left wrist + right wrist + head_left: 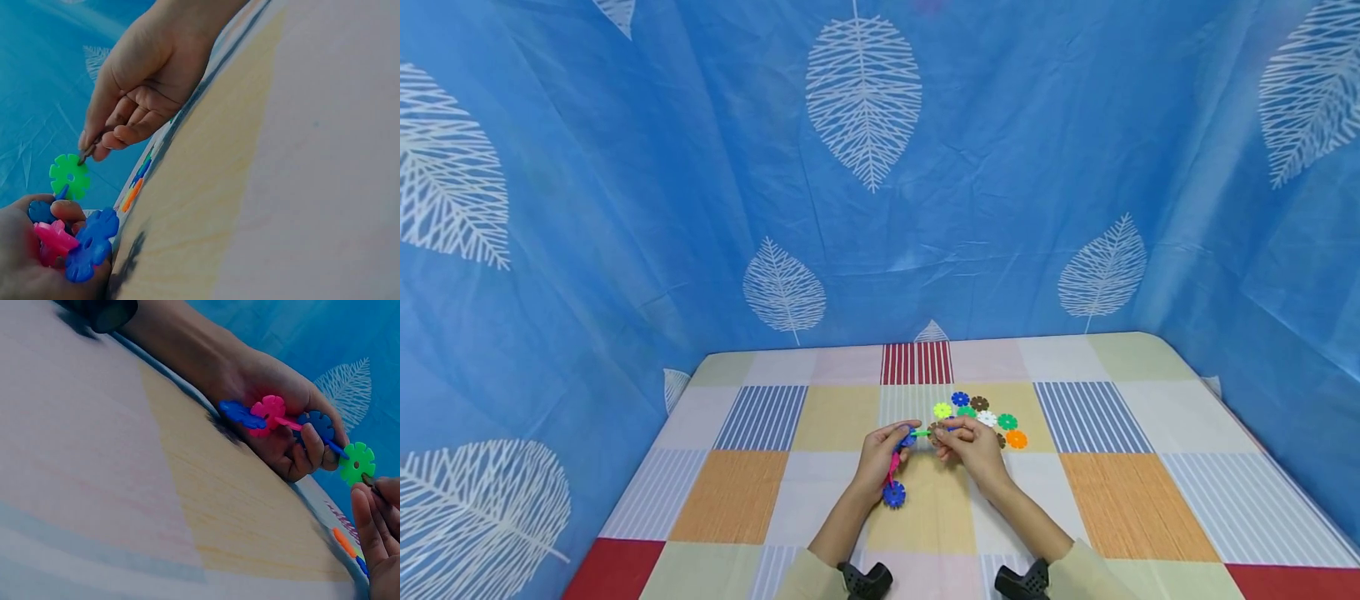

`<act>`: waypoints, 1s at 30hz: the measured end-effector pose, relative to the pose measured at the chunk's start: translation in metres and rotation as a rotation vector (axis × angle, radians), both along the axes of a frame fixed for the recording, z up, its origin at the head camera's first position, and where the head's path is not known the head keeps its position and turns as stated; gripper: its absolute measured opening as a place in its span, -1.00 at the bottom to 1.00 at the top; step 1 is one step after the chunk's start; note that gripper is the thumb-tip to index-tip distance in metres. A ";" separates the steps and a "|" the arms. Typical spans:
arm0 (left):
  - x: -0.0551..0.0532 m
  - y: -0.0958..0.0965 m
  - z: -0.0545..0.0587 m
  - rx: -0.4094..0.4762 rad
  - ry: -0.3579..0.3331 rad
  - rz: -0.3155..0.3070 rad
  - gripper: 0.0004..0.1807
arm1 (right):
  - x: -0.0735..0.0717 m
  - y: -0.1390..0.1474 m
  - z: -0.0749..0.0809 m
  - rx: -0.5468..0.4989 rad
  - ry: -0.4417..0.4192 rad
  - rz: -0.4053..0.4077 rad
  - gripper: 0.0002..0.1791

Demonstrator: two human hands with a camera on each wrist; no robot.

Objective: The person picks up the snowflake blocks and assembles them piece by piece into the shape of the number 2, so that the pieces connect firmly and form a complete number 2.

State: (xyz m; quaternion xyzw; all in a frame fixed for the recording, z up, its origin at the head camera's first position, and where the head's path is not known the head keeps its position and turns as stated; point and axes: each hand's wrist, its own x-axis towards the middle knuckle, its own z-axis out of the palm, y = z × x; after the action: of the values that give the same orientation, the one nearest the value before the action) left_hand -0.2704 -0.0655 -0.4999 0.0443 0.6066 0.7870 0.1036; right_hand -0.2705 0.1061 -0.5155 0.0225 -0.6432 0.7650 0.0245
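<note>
Pink, blue and green discs are linked in the left hand's curled fingers, the right hand pinches a brown disc against the green, and loose discs lie unjoined on the tabletop.

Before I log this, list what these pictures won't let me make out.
Head view: a loose brown disc, partly behind the right hand.
Head view: the sleeves, cut off by the bottom edge.
Left wrist view: much of the held brown disc, hidden by fingers.
</note>
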 end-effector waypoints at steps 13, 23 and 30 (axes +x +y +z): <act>-0.006 0.000 -0.011 -0.020 0.032 -0.031 -0.67 | 0.000 -0.001 -0.004 -0.054 0.007 0.035 -0.76; -0.010 -0.001 -0.014 0.114 0.012 -0.003 -0.73 | -0.006 -0.004 -0.009 -0.013 0.118 0.030 -0.71; -0.009 0.001 -0.014 0.087 -0.012 -0.043 -0.66 | 0.000 -0.001 0.007 0.189 0.207 0.020 -0.76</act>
State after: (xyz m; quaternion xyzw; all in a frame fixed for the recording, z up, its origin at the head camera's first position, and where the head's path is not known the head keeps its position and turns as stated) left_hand -0.2792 -0.0646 -0.5143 0.0570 0.5699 0.8105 0.1223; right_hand -0.2704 0.1052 -0.5088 0.1100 -0.7062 0.6947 0.0809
